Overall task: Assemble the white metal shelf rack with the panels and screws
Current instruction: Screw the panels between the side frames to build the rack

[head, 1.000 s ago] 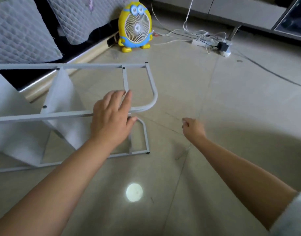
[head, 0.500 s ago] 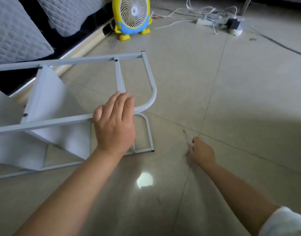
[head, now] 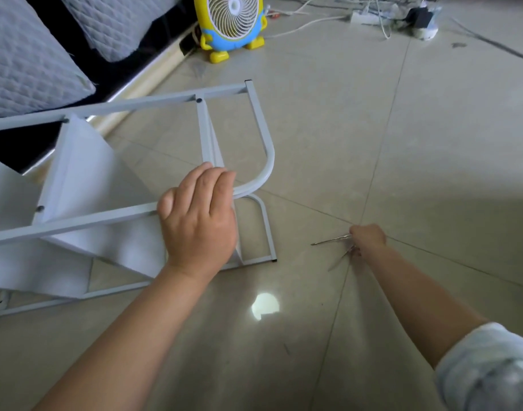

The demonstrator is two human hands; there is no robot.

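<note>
The white metal shelf rack [head: 263, 143] lies on its side on the tiled floor, with white panels [head: 85, 179] fixed slantwise between its two side frames. My left hand [head: 199, 221] rests on the upper frame's front bar near its curved corner, fingers bent over the bar. To the right, low over the floor, my right hand [head: 368, 238] grips a thin metal screwdriver [head: 330, 240] whose shaft points left. Its reflection shows on the tile below.
A yellow and blue cartoon fan [head: 232, 23] stands at the back. A power strip with tangled cables [head: 402, 16] lies at the far right. Grey quilted cushions [head: 26, 57] and a dark sofa base fill the upper left. A round light spot [head: 264, 307] shines on the floor.
My right hand dropped to the floor and took hold of the screwdriver, whose shaft now points left. My left hand stayed on the rack's bar. The view tilted downward.
</note>
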